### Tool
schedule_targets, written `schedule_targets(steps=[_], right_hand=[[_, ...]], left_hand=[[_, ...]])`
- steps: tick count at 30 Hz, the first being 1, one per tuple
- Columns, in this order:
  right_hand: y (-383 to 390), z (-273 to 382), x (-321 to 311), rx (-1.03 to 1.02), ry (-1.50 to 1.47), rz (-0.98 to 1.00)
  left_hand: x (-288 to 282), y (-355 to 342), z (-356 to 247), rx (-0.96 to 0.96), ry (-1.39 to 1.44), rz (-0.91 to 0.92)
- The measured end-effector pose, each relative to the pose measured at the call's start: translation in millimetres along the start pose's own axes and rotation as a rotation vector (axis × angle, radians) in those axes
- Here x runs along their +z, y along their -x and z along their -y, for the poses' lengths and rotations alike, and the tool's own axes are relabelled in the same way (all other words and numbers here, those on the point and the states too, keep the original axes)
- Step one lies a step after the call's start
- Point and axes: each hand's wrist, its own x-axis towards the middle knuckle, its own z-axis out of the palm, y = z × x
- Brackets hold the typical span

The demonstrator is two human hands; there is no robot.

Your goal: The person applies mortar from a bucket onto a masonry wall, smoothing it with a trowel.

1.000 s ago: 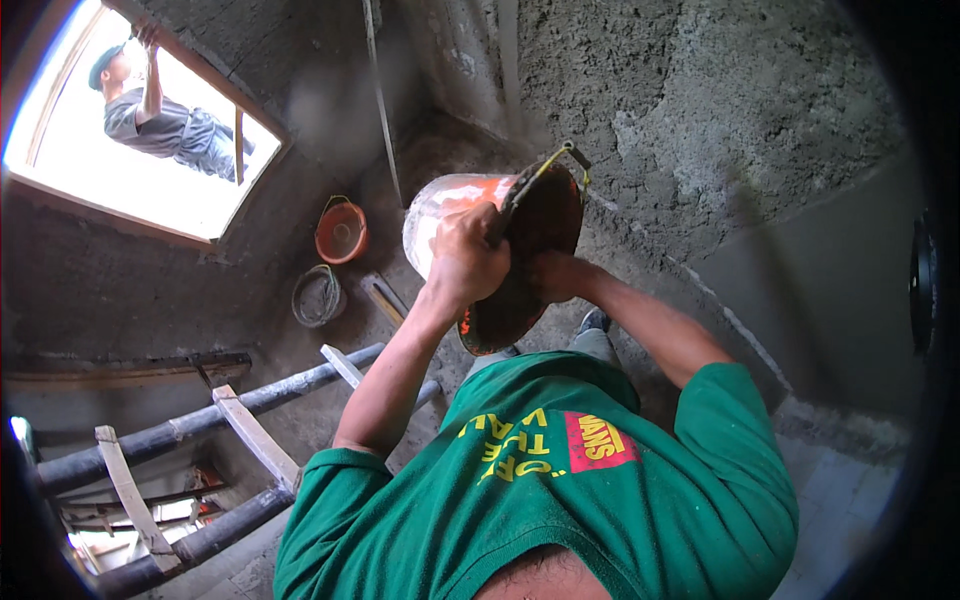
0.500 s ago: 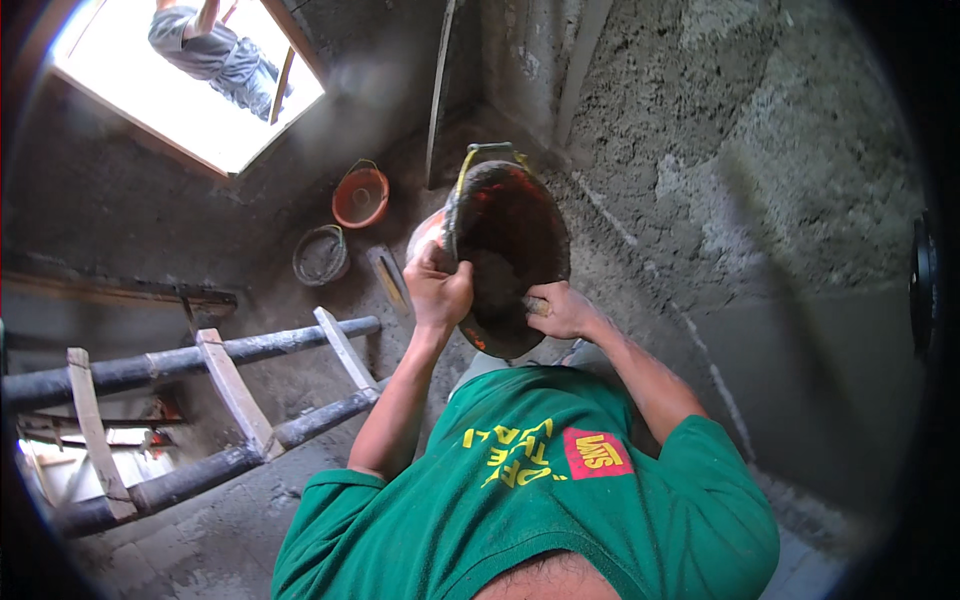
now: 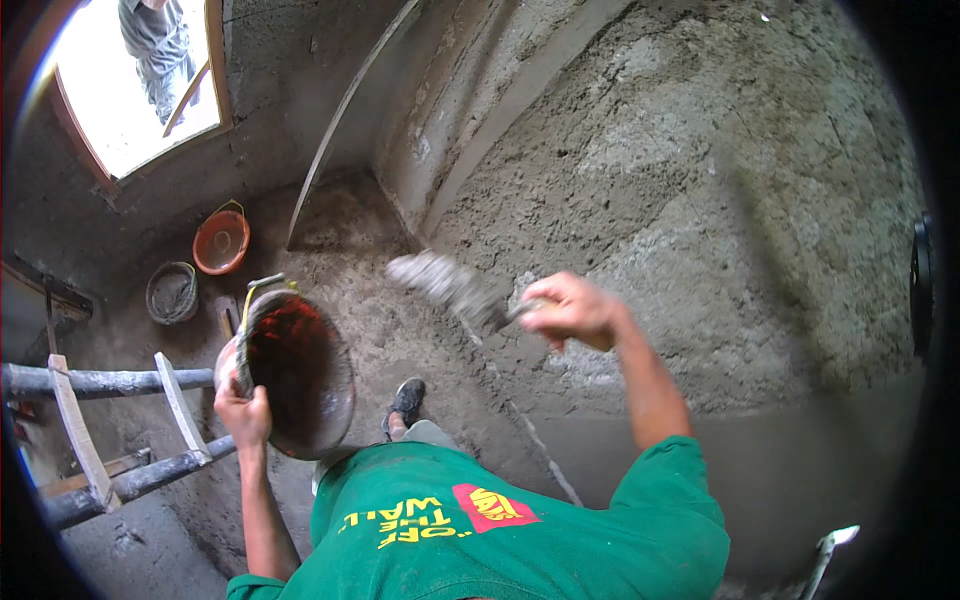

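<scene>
My left hand (image 3: 243, 415) grips the rim of a mortar-smeared orange bucket (image 3: 335, 370), tilted so its dark inside faces me. The bucket's yellow handle stands up at its far side. Out to the right, my right hand (image 3: 575, 312) is closed round the handle of a trowel (image 3: 490, 308). Grey wet mortar (image 3: 432, 277) rides on the trowel's blade, smeared by motion, in front of the rough plastered wall (image 3: 640, 220). How much mortar lies in the bucket is hard to make out in its shadow.
An orange bucket (image 3: 221, 243) and a grey-crusted bucket (image 3: 172, 294) stand on the floor at the far left. A ladder (image 3: 180, 402) of dark poles and wooden rungs lies across the left. Beyond the window frame (image 3: 220, 70) stands a person (image 3: 158, 55). A thin strip (image 3: 335, 135) leans in the corner.
My right hand has come out of the bucket with the trowel and swung right, mortar on the blade. The bucket has moved left with my left hand. My view has turned toward the right wall.
</scene>
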Motion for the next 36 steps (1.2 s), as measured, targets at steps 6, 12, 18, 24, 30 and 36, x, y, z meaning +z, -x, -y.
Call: schedule_targets(steps=[6, 12, 18, 24, 30, 36], right_hand=[[0, -21, -252, 0.221, 0.313, -0.768], [72, -22, -251, -0.184, 0.153, -1.093], [-37, -247, -84, 0.075, -0.476, -0.735], [-144, -400, 204, 0.577, -1.162, -0.95], [-159, -329, 296, 0.337, -1.42, -1.135], [-148, -152, 256, -0.01, -0.405, -1.074]], left_hand=[[1, 3, 17, -0.09, -0.264, -0.124], [-34, -17, 43, -0.073, -0.714, -0.073], [-6, -75, 44, -0.046, -0.766, 0.09], [49, -142, 39, 0.072, -0.753, 0.238], [126, -204, -3, 0.175, -0.55, 0.559], [209, -256, -31, 0.596, -0.302, 0.859]])
